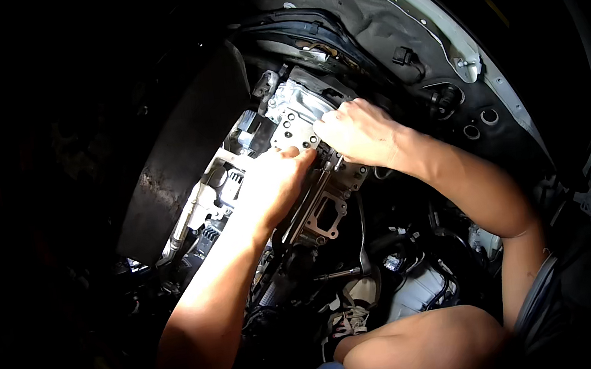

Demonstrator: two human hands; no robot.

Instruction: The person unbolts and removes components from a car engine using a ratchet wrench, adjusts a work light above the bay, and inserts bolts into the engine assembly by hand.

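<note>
A pale metal plate with round holes sits on a bright metal engine casting in the car's engine bay. My left hand is closed, its thumb and fingertips at the plate's near edge. From the right, my right hand reaches in with curled fingers pressed at the plate's right edge. Both hands' fingertips are partly hidden, and I cannot tell whether the plate is loose or fastened. Just below the hands lies a metal flange with a rectangular opening.
A dark curved panel rises along the left. Wiring and a black connector line the body panel at the back right. A ratchet-like metal tool lies below the engine, near a shoe and my bent knee.
</note>
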